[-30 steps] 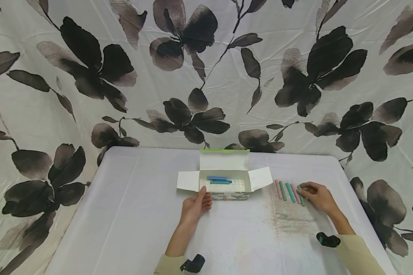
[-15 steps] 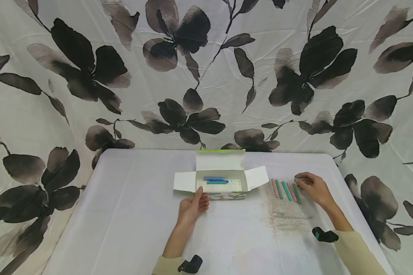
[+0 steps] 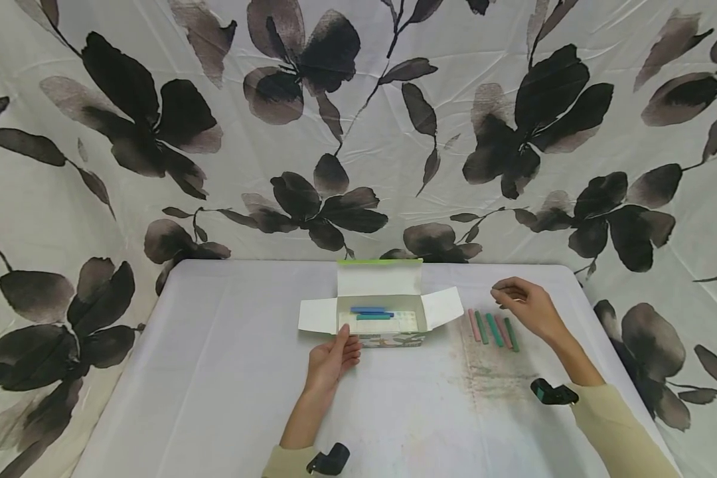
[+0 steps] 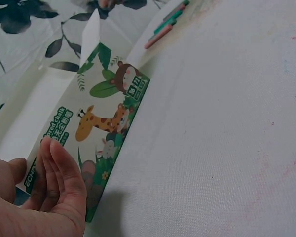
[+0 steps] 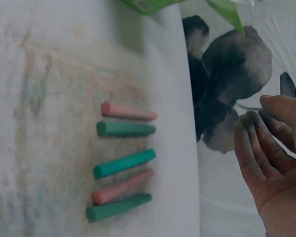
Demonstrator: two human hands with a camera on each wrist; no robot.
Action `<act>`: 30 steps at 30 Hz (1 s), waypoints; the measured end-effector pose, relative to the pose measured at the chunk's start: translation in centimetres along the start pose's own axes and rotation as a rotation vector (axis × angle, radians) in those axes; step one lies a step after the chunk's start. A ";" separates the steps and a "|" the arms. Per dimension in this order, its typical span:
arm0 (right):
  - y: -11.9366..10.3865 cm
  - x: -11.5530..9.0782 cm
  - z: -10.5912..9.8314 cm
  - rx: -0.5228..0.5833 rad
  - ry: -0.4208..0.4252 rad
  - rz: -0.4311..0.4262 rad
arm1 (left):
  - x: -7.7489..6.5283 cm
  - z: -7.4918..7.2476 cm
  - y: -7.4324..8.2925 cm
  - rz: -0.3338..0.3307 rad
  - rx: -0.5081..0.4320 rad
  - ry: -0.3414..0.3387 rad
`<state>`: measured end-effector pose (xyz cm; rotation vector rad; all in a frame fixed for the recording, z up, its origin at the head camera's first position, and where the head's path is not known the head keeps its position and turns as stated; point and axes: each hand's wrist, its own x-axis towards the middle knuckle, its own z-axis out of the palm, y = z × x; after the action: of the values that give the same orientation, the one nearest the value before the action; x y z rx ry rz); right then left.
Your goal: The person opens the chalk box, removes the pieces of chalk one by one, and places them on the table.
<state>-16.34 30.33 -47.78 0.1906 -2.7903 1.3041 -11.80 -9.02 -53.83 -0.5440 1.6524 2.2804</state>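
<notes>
A white chalk box [image 3: 388, 340] stands with its flaps folded out; giraffe artwork covers its near side in the left wrist view. My left hand [image 3: 325, 365] holds that near wall by its left corner, thumb over the top edge and fingers along the outside. Blue chalk sticks [image 3: 368, 310] and a green chalk stick [image 3: 373, 317] lie inside. Right of the box, several chalk sticks lie side by side: pink [image 5: 129, 111], green [image 5: 126, 129], teal [image 5: 124, 163], another pink and another green. My right hand [image 3: 528, 307] hovers beyond their far right end, fingers loosely bent, holding nothing.
The white tablecloth [image 3: 233, 372] bears smudges of chalk dust [image 3: 502, 382] just in front of the row. The box's right flap [image 3: 444, 307] reaches toward the sticks. A floral cloth [image 3: 358, 133] hangs behind the table's back edge.
My right hand has let go of the rightmost green stick, now at the row's end, and risen away toward the back. The left hand keeps its hold on the box.
</notes>
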 end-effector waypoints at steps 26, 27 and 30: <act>-6.2 4.0 5.5 0.071 -0.106 -0.157 | 0.4 -0.1 -0.4 0.007 0.016 0.003; -6.4 4.1 5.8 0.073 -0.115 -0.156 | 0.4 -0.1 -0.4 0.008 0.016 0.002; -6.9 4.5 6.8 0.081 -0.132 -0.162 | 0.5 -0.1 -0.4 0.011 0.011 -0.003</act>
<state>-19.81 20.37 -46.41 0.5135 -2.7589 1.4133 -12.00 -9.00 -54.44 -0.5300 1.6694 2.2777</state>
